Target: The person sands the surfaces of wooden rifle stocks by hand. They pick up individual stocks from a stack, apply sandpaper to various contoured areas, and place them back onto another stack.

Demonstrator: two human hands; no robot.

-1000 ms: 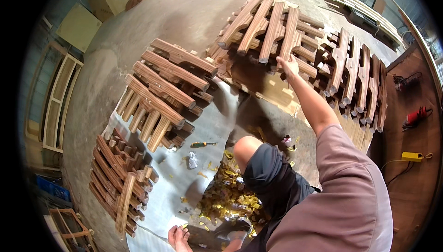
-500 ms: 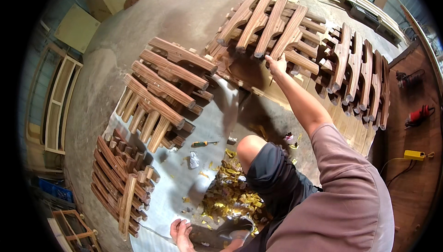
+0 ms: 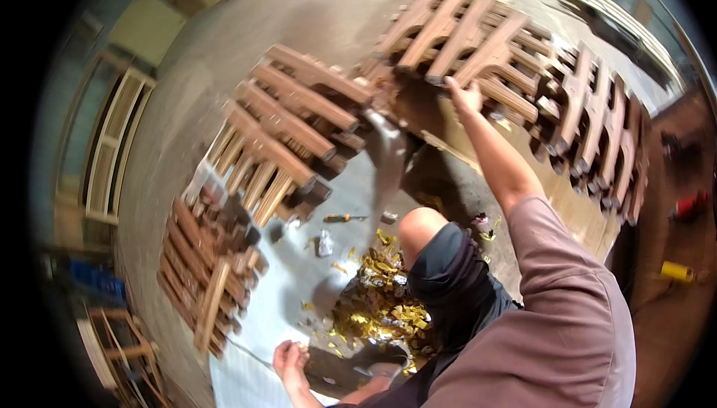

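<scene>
My right arm (image 3: 504, 158) reaches out to the far stack of brown wooden frames (image 3: 441, 42), whose parts have rounded ends. My right hand (image 3: 465, 99) is at the near end of one wooden frame (image 3: 489, 51), its fingers closed around that end. Low in the view, my left hand (image 3: 291, 359) is held above the sheet with its fingers curled together. Something small and pale may be between its fingertips, too blurred to name.
More wooden frames are stacked at left (image 3: 280, 120), lower left (image 3: 198, 273) and right (image 3: 597, 124). A screwdriver (image 3: 345, 218) and a crumpled wrapper (image 3: 323, 243) lie on the pale sheet (image 3: 261, 326). Yellow scraps (image 3: 381, 311) are heaped beside my knee (image 3: 422, 230). A red tool (image 3: 688, 206) is far right.
The view has swung, so the stacks appear farther right, and the picture is blurrier. My right hand stays at the same frame's end; my left hand stays low with curled fingers.
</scene>
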